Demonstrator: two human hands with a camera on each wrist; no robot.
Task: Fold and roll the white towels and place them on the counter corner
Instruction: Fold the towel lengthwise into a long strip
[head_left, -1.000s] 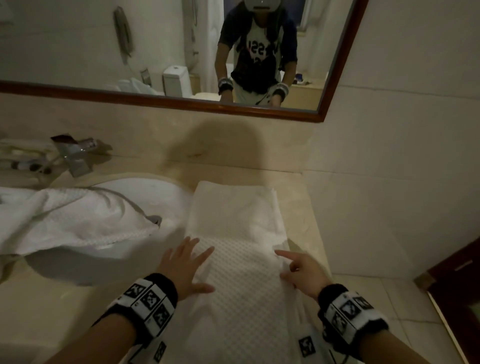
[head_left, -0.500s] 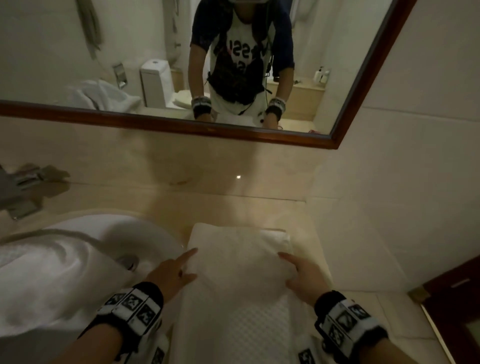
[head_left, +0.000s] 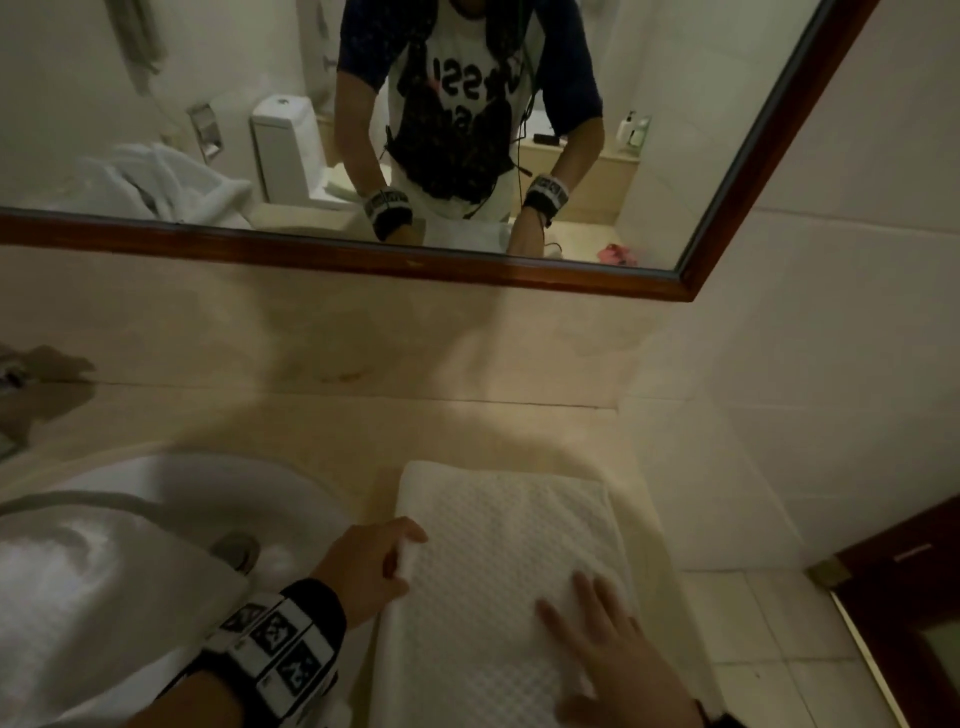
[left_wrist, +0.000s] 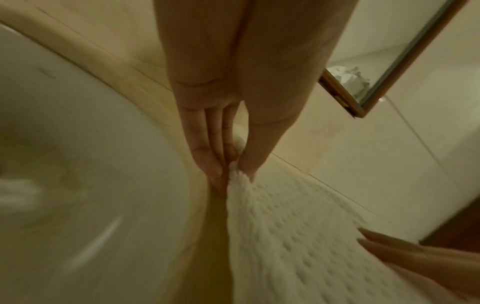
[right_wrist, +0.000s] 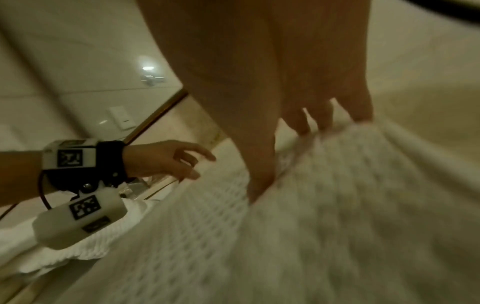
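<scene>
White waffle towel (head_left: 498, 587) runs lengthwise toward counter (head_left: 322, 421) back edge; left hand (head_left: 371, 569) pinches its left edge; right hand (head_left: 613, 654) flat, spread on top.

The folded white towel (head_left: 498, 582) has a waffle pattern and lies flat on the beige desk (head_left: 467, 431), near its corner by the wall. It is a long, narrow rectangle that runs away from the person. Its left edge (left_wrist: 233, 176) is a little lifted, just where the left grip (head_left: 366, 566) pinches it between thumb and fingers. The right grip (head_left: 613, 654) presses flat on the near right part of it. A second white towel (head_left: 88, 618), crumpled, lies over the sink, to the left of the left grip.
</scene>
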